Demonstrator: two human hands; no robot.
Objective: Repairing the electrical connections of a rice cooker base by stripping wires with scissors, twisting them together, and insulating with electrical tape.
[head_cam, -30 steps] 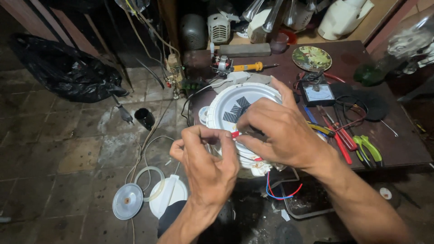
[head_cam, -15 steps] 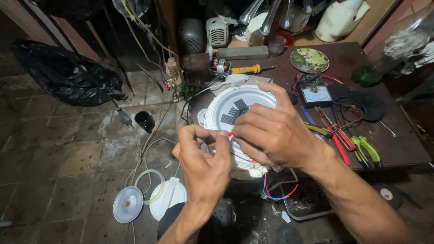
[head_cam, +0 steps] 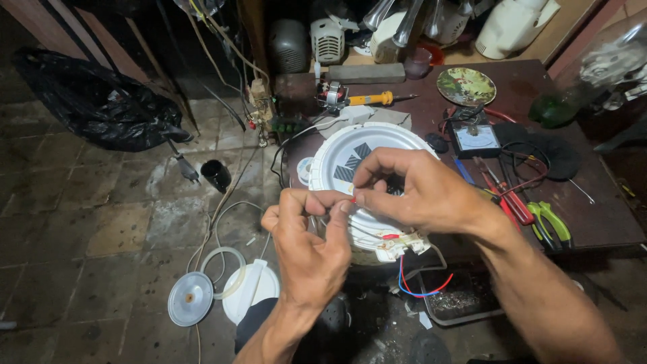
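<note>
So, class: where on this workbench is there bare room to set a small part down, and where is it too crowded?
Bare wood shows between the patterned plate and the green glass bottle, and right of the green pliers toward the table edge. It is crowded around the meter, black cables and red-handled tools.

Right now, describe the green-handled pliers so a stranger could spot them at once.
Start at the dark brown table and go to its near right edge, right of the right hand. The green-handled pliers lie there, beside red-handled tools; only they have bright green grips.
</note>
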